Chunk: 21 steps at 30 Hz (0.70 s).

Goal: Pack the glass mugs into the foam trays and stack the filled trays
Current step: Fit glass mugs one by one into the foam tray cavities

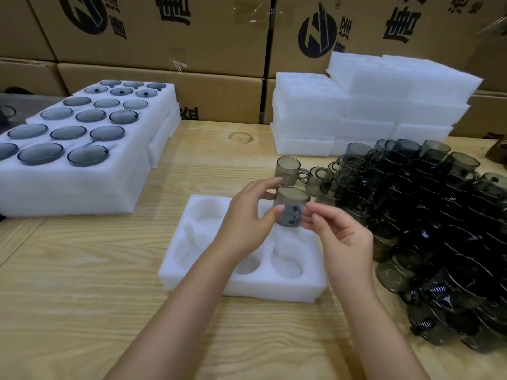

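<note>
A smoky grey glass mug (290,206) hangs upright above the far right part of an empty white foam tray (192,259). My left hand (248,219) grips the mug from the left, thumb and fingers curled round its wall. From the right, my right hand (344,242) pinches it near the base. The tray lies on the wooden table in front of me, its round pockets holding nothing. A large heap of the same mugs (428,226) fills the table's right side, and one mug (288,170) stands upright just beyond my hands.
Stacked foam trays (82,187) filled with mugs sit at the left. A pile of empty foam trays (370,105) stands at the back right. Brown cardboard boxes (164,37) wall off the far side. Bare wooden tabletop (82,311) lies at the near left.
</note>
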Motion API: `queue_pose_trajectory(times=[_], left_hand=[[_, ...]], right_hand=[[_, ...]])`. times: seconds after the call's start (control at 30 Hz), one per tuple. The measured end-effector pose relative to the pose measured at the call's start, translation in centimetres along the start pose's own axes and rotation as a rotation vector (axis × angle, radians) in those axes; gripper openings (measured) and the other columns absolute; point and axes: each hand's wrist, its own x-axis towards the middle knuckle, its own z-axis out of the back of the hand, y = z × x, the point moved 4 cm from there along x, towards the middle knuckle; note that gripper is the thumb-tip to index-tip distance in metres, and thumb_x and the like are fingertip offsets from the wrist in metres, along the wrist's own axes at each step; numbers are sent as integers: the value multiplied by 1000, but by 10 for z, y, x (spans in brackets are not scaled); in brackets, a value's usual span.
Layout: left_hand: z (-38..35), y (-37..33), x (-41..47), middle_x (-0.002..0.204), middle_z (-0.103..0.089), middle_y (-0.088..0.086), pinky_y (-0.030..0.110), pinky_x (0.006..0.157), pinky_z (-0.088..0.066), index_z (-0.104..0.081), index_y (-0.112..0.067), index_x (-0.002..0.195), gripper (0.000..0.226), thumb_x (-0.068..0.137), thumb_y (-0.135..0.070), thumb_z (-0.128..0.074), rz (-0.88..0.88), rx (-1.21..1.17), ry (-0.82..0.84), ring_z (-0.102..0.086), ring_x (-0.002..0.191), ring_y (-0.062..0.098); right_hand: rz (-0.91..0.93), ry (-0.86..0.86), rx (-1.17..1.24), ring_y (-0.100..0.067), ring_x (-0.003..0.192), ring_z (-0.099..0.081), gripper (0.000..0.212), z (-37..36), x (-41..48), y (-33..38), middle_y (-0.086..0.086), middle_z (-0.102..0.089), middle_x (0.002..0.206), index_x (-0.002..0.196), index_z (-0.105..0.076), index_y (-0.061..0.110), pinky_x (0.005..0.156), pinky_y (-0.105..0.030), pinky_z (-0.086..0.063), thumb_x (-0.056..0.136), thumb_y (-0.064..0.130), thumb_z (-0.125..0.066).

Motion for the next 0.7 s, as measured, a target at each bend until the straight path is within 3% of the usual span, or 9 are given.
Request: queue_pose_trajectory(times=[0.13, 0.27, 0.4, 0.47, 0.53, 0.6, 0.7], left_hand=[[-4, -3, -1, 116, -55, -7, 6, 93, -34, -64, -21, 121, 41, 87, 2, -60, -72, 118, 37, -53, 104, 2], [-10, -2, -2, 121, -48, -3, 1, 89, -28, -69, -15, 106, 24, 86, -2, -64, -62, 174, 79, -46, 111, 6], [-10, -2, -2, 123, -55, -5, -2, 88, -25, -66, -14, 102, 18, 87, -5, -62, -66, 210, 84, -46, 115, 4], [-10, -4, -3, 114, -58, -8, 2, 87, -30, -67, -15, 101, 16, 86, -8, -65, -92, 213, 69, -49, 108, 5], [-10, -3, -3, 110, -53, -10, 9, 87, -36, -68, -19, 97, 15, 83, -17, -71, -65, 183, 25, -50, 104, 3], [-9, -2, -3, 105, -50, -10, 17, 86, -43, -68, -21, 92, 18, 77, -21, -77, -40, 122, -26, -50, 98, -1], [-8, -2, -2, 102, -48, -13, 24, 85, -47, -67, -18, 92, 23, 73, -21, -81, -16, 97, -33, -51, 93, -1]], right_hand=[[62, 72, -111, -13, 81, -66, 35, -9, -4, -5, 12, -67, 90, 89, -69, 23, 78, -22, -52, 87, -9, -56], [84, 69, -161, -5, 81, -64, 33, -6, -3, -3, 16, -66, 89, 89, -68, 27, 74, -14, -49, 88, -4, -58], [15, 25, -266, -5, 93, -61, 28, -1, 0, -10, 9, -61, 104, 98, -60, 37, 76, -16, -48, 87, 11, -64], [-80, 70, -241, -5, 101, -61, 30, 0, 3, -16, 4, -62, 114, 105, -56, 40, 85, -25, -50, 88, 18, -63], [-97, 130, -214, 2, 110, -56, 33, -1, 3, -16, 10, -61, 122, 114, -53, 41, 94, -28, -46, 90, 20, -60], [-110, 181, -168, 7, 119, -49, 38, -2, 3, -16, 16, -54, 131, 125, -50, 36, 101, -29, -43, 92, 19, -57], [-143, 217, -128, 5, 124, -46, 45, -2, 5, -20, 13, -50, 137, 136, -47, 23, 107, -32, -39, 93, 12, -54]])
